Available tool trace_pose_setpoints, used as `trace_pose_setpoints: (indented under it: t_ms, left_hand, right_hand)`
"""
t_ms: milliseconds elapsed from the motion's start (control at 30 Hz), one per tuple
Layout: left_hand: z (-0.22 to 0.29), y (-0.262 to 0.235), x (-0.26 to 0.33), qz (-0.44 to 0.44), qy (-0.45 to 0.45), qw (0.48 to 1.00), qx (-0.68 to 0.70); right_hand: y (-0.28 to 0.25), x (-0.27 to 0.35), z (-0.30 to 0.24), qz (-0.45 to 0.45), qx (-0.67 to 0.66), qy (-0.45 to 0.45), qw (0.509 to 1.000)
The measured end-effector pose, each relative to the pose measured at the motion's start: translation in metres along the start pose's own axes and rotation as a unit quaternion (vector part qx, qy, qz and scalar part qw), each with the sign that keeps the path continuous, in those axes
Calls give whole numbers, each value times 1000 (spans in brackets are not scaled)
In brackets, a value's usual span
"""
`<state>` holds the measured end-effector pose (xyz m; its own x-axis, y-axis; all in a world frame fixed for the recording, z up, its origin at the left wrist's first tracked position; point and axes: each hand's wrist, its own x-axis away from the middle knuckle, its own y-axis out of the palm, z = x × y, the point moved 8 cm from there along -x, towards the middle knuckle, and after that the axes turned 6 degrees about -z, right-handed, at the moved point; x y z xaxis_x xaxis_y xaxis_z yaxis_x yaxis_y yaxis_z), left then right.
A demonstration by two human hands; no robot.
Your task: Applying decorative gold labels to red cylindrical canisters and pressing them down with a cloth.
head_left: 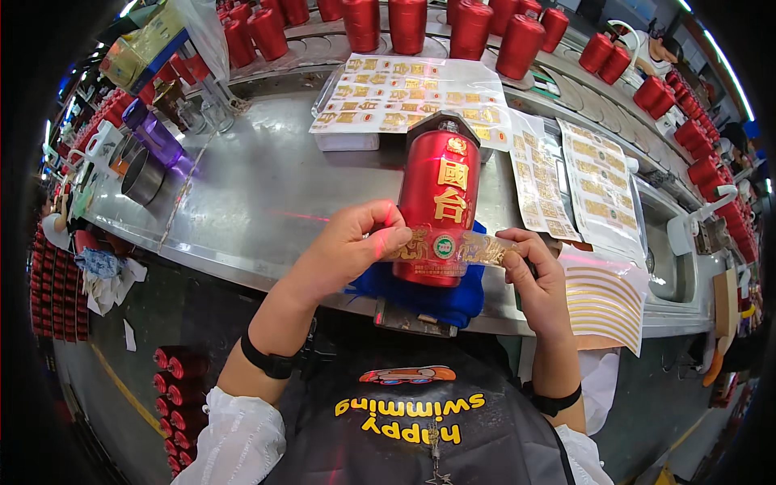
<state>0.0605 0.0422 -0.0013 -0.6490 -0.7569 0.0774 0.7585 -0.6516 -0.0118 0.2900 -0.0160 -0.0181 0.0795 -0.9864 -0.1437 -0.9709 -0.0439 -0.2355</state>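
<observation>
A red bottle with gold characters lies on a blue cloth at the front of the steel worktop, its dark cap pointing away from me. A clear strip with gold print stretches across the bottle's lower part. My left hand pinches the strip's left end against the bottle. The strip's right end is pinched by my right hand.
Sheets of gold stickers lie behind the bottle and to the right. A sheet of curved gold stripes hangs at the front right. Several red bottles stand on a conveyor behind. A purple bottle and a metal cup stand left.
</observation>
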Motion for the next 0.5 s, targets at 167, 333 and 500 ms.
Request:
trace_pose_setpoints:
  t_ms: [167, 333, 500]
  left_hand:
    - [-2, -1, -1, 7, 10, 999, 32]
    - [-5, -3, -1, 12, 12, 1000, 24]
    - [-6, -4, -2, 15, 12, 999, 26]
  right_hand:
    - [2, -1, 2, -4, -6, 0, 1000]
    - [4, -3, 2, -9, -1, 0, 1000]
    - [5, -4, 3, -10, 0, 0, 1000]
